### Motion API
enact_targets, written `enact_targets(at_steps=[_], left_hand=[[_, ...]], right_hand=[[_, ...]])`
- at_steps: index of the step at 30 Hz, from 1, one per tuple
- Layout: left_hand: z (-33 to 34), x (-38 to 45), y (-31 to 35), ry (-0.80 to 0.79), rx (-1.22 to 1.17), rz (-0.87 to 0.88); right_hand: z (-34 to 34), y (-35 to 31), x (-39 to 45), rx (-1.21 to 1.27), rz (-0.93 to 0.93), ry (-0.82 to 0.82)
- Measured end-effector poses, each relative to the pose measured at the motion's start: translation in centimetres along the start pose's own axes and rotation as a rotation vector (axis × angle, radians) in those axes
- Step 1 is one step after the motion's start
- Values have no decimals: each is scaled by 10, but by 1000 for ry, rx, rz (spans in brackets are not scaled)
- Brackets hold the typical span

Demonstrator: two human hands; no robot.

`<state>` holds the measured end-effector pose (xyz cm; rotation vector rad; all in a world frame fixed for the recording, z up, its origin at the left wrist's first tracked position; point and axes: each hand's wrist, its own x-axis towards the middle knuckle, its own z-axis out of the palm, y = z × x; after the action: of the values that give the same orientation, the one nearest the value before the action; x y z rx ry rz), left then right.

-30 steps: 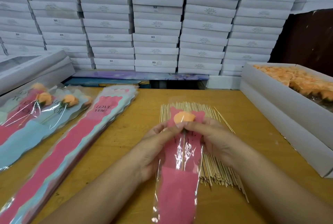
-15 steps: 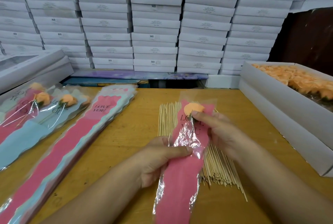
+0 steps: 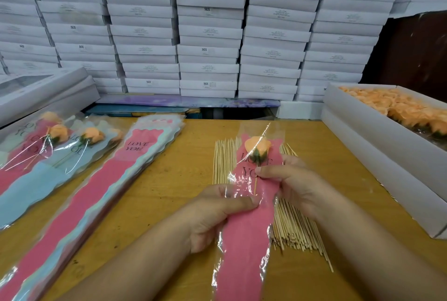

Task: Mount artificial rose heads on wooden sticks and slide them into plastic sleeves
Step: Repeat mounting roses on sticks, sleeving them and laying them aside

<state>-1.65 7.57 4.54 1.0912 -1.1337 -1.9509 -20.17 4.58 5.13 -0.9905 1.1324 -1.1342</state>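
Head view: stacked white boxes [image 3: 208,34] wall off the far side of my tabletop [image 3: 169,179]. To my right an open white box [image 3: 377,131] holds loose orange rose heads [image 3: 396,107]. To my left lie finished sleeved roses [image 3: 58,146] and, beside them, a pile of empty pink sleeves [image 3: 101,192]. A bundle of wooden sticks [image 3: 290,223] lies on the tabletop under my hands. I hold one pink plastic sleeve [image 3: 244,240] above those sticks, its orange rose [image 3: 257,146] already inside near the top. My left hand [image 3: 212,216] grips the sleeve's middle, thumb across it. My right hand [image 3: 295,184] pinches the sleeve just below the rose, over its stick.
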Motion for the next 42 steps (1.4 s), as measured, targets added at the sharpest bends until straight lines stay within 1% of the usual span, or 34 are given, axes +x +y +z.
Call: enact_targets(at_steps=[7, 15, 21, 27, 33, 35, 38, 40, 42], left_hand=[[-1, 0, 0, -23, 41, -29], [-1, 0, -1, -32, 47, -38], [-2, 0, -1, -52, 66, -35], [-4, 0, 4, -1, 126, -45], [-25, -9, 37, 102, 212, 19], [-42, -16, 53, 142, 227, 50], [-80, -30, 82, 174, 332, 78], [-111, -42, 101, 249, 411, 93], [-145, -53, 116, 368, 536, 105]], right_hand=[[-5, -4, 1, 51, -40, 48], [-6, -2, 4, 89, -63, 47], [-8, 0, 3, 57, -46, 9], [-10, 2, 1, 64, -18, -55], [-30, -1, 0, 114, 8, -51], [-37, 0, 0, 122, 8, -38], [-43, 1, 2, 119, 7, -20], [-45, 2, 2, 110, -1, -10], [-44, 1, 2, 90, -9, -8]])
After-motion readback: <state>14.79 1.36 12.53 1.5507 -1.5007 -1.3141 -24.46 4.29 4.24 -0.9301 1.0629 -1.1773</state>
